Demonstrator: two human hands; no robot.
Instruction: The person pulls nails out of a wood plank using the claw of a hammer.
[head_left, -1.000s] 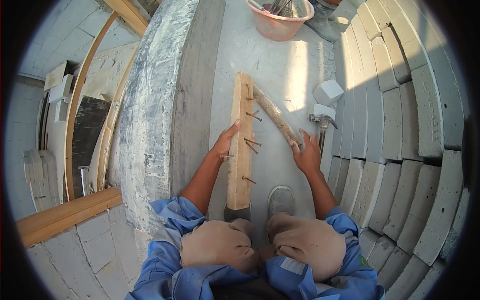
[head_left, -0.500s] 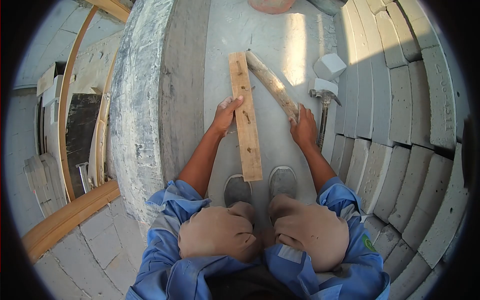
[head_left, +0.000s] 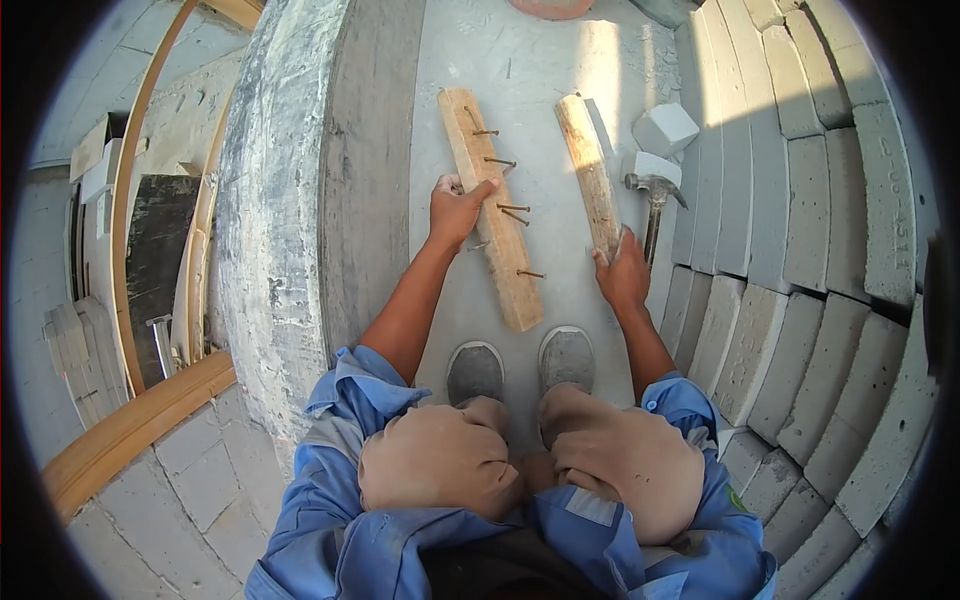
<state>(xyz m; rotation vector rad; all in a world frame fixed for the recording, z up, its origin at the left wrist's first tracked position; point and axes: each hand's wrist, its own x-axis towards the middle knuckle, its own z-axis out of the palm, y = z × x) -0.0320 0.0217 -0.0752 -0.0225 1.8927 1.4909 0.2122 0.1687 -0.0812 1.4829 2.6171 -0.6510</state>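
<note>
My left hand [head_left: 463, 210] is closed around a wooden plank [head_left: 508, 265] at about its middle, thumb on top. Several bent nails [head_left: 513, 208] stick out of the plank toward the right. My right hand [head_left: 624, 274] grips the lower end of a rough wooden stick [head_left: 590, 165], which points up and away from me. A claw hammer [head_left: 655, 190] lies just right of the stick, its head by a pale block, and part of its handle is hidden behind my right hand.
Stacked grey blocks [head_left: 805, 210] line the right side. A white block [head_left: 664, 130] sits beyond the hammer. To the left runs a thick, plaster-smeared slab [head_left: 285, 200], with wooden strips [head_left: 140, 410] past it. My shoes [head_left: 475, 372] stand on the grey floor below the plank.
The plank has rolled in my left hand, so its nails now project to the right. My right hand has swung the stick upright and away from the plank, leaving a gap between them.
</note>
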